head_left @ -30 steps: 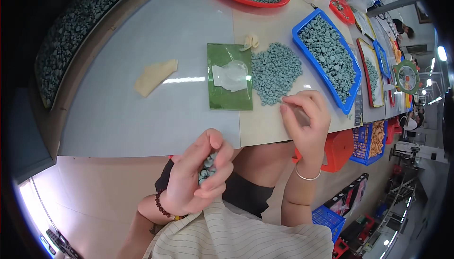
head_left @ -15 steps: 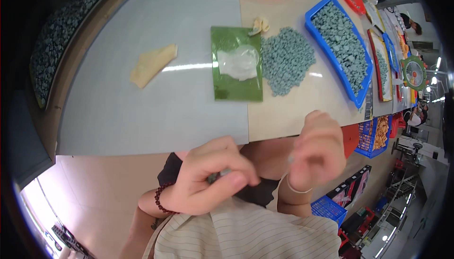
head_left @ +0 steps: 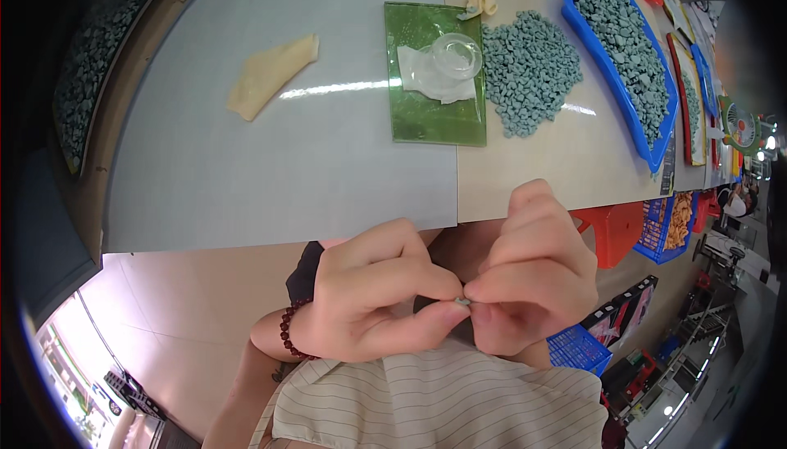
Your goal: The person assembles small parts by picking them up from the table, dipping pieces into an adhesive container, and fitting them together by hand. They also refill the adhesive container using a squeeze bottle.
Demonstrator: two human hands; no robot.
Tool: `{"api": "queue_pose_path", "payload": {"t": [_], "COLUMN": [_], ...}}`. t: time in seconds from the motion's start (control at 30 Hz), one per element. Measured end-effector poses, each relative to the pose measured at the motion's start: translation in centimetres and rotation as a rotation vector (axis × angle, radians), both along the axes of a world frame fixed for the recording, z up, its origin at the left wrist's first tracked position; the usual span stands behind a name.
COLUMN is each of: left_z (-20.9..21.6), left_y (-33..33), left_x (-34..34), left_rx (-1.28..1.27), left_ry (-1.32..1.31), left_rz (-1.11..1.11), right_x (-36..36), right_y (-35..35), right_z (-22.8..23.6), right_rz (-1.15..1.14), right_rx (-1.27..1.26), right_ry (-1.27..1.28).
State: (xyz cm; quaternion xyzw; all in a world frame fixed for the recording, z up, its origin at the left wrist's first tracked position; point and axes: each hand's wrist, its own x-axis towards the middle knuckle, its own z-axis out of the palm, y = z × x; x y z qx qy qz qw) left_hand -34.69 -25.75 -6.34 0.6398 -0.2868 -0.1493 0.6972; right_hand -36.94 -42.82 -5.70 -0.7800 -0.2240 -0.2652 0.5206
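Two bare hands meet close to the body, above a striped cream shirt (head_left: 459, 400), below the near edge of the tabletop (head_left: 287, 179). The left hand (head_left: 369, 297), a dark red bead bracelet (head_left: 287, 330) on its wrist, curls its fingers inward and presses thumb to forefinger. The right hand (head_left: 533, 273) mirrors it, knuckles up, fingertips pinched. Between the two pinches sits a small grey-green stone piece (head_left: 464, 303), both hands closed on it, only a sliver showing.

Beyond, the tabletop is smooth and pale, grey-blue on the left and beige on the right. Near its middle lies a glossy green rectangular mat (head_left: 434, 113) carrying a crumpled translucent plastic sheet (head_left: 422, 80) and a clear round ring-shaped lid (head_left: 457, 54). Just right of the mat spreads a loose heap of small, rough grey-green stones (head_left: 529, 68). Left of the mat, well apart, lies a flat cream wedge of cloth (head_left: 270, 72). Toward the far right edge, a blue plastic tray (head_left: 652, 142) holds more of the same stones.
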Motion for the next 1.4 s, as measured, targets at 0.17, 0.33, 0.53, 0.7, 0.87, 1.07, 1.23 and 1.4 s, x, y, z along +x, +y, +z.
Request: {"api": "queue_pose_path", "payload": {"t": [0.17, 0.33, 0.53, 0.7, 0.87, 1.07, 1.23, 1.4], "left_z": [-0.7, -0.3, -0.9, 0.5, 0.4, -1.1, -1.2, -1.2], "left_y": [0.1, 0.1, 0.6, 0.9, 1.6, 2.5, 2.8, 2.5], "left_x": [0.3, 0.3, 0.6, 0.3, -0.1, 0.5, 1.6, 0.6], "left_rx": [-0.07, -0.087, -0.033, -0.132, -0.333, -0.545, -0.437, -0.808], "left_ry": [-0.058, -0.054, -0.093, 0.141, 0.443, 0.402, 0.162, 0.601], "left_rz": [-0.028, -0.021, 0.007, 0.017, -0.12, -0.211, -0.281, -0.355], "right_x": [-0.7, -0.7, -0.6, 2.8, 7.0, 7.7, 7.8, 7.9], "right_y": [0.4, -0.6, 0.4, -1.4, -2.0, -1.8, -1.5, -1.1], "right_z": [0.2, 1.6, 1.2, 3.2, 2.2, 2.4, 2.9, 3.0], "right_rz": [0.008, 0.105, -0.125, -0.32, -0.325, -0.254, -0.282, -0.286], "right_rx": [0.089, -0.031, -0.165, -0.342, -0.495, -0.673, -0.771, -0.774], "right_ry": [0.128, 0.165, -0.036, -0.111, -0.109, -0.148, -0.137, -0.111]}}
